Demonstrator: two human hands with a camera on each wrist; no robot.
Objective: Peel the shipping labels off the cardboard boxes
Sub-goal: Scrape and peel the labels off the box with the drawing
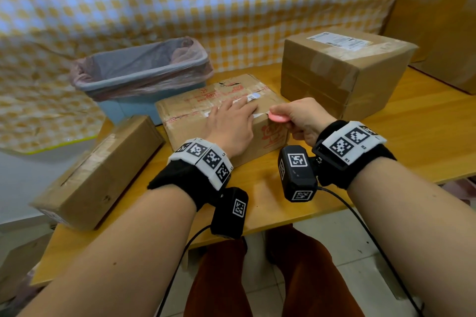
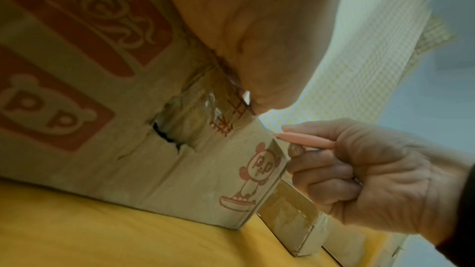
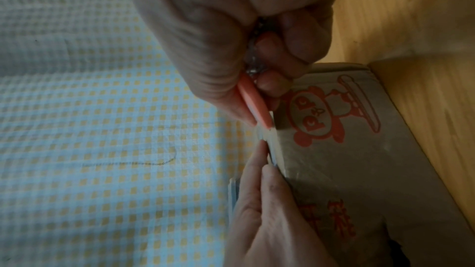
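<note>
The left hand pressed flat on the box while the right hand's fingers pinched a pink scraper against the label.

The middle box sits at the centre of the wooden table, hemmed in on three sides. At ten o'clock the lined bin stands just behind its far left corner. At eight o'clock a long box lies near, with a narrow strip of bare table between them. At two o'clock the tall box rises higher than the middle box, close to its right end. The left hand lies flat on the top face; the right hand, pinching a pink scraper, fills the right edge. Bare table lies at four and six o'clock.
</note>
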